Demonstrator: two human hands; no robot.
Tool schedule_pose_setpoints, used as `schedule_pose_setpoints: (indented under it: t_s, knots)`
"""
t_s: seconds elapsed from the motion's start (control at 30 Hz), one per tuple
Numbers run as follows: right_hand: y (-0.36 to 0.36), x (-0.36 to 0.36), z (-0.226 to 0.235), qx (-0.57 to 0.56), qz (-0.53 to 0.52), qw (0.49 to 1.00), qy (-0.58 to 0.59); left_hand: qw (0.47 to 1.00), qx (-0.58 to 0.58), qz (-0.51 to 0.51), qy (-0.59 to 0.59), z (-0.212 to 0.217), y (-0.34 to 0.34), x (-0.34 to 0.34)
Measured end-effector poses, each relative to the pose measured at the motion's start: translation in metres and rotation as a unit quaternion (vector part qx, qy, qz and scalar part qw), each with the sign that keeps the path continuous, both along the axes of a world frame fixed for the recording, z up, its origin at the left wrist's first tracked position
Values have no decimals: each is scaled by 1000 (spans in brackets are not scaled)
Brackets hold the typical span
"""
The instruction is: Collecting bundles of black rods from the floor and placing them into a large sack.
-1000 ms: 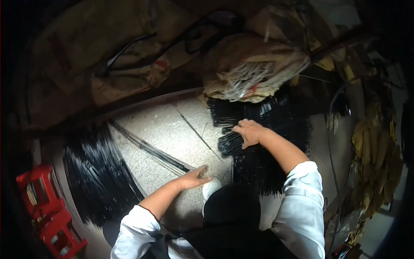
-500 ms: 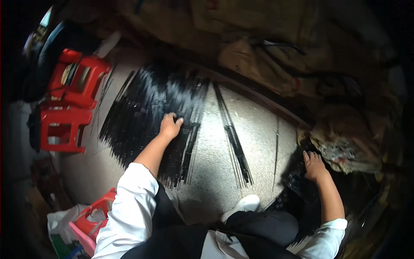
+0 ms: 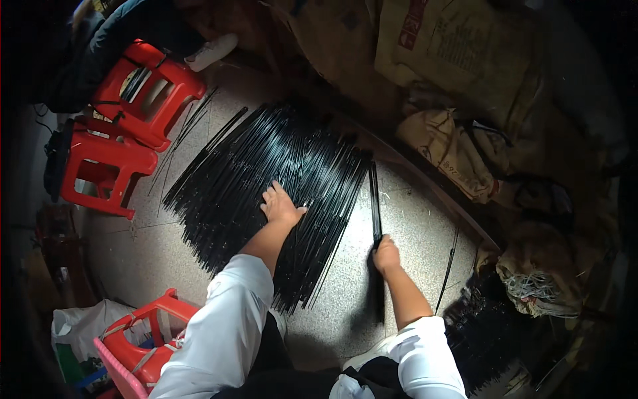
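Note:
A broad, fanned-out layer of thin black rods (image 3: 232, 173) covers the floor ahead of me. My left hand (image 3: 283, 206) rests on it with fingers and thumb spread, gripping nothing. To the right of that layer, a narrow bundle of black rods (image 3: 375, 199) runs lengthwise away from me. My right hand (image 3: 387, 255) is closed around this bundle at about its middle, and the lower part extends toward my shoes. I cannot tell whether the bundle is lifted off the floor.
Red plastic stools (image 3: 109, 166) stand at left, another red stool (image 3: 156, 326) at lower left by a white bag (image 3: 100, 319). More dark rods (image 3: 485, 332) lie at lower right, beside an open sack (image 3: 531, 282). A dark beam (image 3: 438, 196) borders the sacks. Another person's shoe (image 3: 212, 52) shows at the back.
My right hand has moved left from the dark pile at lower right and closed on the narrow bundle. My left hand stays on the rod layer, its fingers now more spread. The view has shifted.

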State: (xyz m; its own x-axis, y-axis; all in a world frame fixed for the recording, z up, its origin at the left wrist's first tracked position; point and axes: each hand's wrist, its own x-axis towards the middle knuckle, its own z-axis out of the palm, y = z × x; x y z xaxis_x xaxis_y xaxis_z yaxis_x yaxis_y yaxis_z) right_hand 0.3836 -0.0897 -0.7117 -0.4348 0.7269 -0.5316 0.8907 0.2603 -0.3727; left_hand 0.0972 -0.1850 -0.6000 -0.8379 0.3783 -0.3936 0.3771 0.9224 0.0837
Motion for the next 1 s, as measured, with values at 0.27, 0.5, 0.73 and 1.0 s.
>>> schedule_pose_setpoints:
  t_s: [0.27,0.5,0.73,1.0]
  knots:
    - [-31,-67,-4,-176,-62,975,124,998,5,-59,-13,-37,-9,37]
    - [-35,-75,-21,-185,-99,973,92,971,50,-134,-192,-26,-16,98]
    - [-41,-53,-32,-211,-191,932,223,984,98,-81,-125,-38,2,61]
    - [-24,-30,32,-516,-312,758,248,965,71,-113,-228,-29,6,101]
